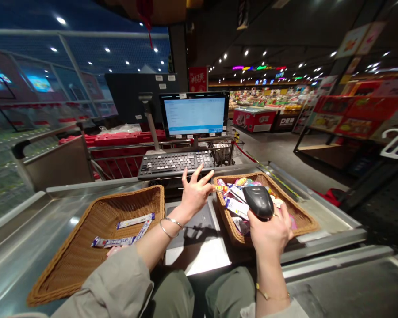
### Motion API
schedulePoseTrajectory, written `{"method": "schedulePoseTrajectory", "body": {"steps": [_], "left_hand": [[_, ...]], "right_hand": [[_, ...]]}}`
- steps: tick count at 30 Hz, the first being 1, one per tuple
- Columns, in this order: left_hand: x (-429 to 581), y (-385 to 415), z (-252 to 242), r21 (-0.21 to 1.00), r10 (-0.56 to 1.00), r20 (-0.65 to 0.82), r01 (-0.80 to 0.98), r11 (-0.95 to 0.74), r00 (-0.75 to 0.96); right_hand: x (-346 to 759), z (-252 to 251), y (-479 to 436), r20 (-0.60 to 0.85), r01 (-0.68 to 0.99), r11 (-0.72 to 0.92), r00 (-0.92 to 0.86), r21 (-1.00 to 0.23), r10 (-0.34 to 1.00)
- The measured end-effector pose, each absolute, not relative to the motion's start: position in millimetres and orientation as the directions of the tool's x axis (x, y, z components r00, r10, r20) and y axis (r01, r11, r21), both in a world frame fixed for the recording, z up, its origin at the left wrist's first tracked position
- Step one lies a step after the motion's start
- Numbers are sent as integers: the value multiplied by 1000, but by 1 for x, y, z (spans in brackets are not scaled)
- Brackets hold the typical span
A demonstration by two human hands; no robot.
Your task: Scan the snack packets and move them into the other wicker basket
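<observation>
My right hand [270, 232] is wrapped round a black handheld barcode scanner [258, 201], whose head is over the right wicker basket [307, 223]. Small packaged sweets fill that basket, among them white-and-blue stick packets [237, 206]. My left hand [195, 194] reaches toward the right basket's near-left rim. Its thumb and forefinger look pinched on a small red-and-yellow wrapped sweet [220, 188], while the other fingers are spread. In the left wicker basket [82, 240] lie a few slim white-and-blue stick packets [135, 221] and something pink, partly hidden by my left sleeve.
A black keyboard [174, 162] and a lit monitor [195, 115] stand ahead, beyond the gap between the baskets. Below my left hand is a flat scanner plate [207, 256]. The metal counter [338, 216] runs to both sides. Shopping carts [126, 161] stand behind it.
</observation>
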State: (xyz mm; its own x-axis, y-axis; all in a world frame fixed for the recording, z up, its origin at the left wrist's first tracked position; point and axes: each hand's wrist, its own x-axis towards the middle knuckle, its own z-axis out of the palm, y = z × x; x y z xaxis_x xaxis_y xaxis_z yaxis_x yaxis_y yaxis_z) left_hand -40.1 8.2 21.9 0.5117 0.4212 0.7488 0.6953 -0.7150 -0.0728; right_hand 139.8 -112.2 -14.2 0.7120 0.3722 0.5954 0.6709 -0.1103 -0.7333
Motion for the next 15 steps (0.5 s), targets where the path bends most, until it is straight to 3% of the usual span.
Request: {"method": "schedulePoseTrajectory", "body": {"steps": [6,15], "left_hand": [[-6,7,13,-158,305,739,595,-788,601],[37,-3,2,-236,219,667,480,-845,713]], "right_hand": [[164,-15,-118,556,596,-137,795,-792,243],[186,-22,-123,562,587,-160,808,-794,175]]}}
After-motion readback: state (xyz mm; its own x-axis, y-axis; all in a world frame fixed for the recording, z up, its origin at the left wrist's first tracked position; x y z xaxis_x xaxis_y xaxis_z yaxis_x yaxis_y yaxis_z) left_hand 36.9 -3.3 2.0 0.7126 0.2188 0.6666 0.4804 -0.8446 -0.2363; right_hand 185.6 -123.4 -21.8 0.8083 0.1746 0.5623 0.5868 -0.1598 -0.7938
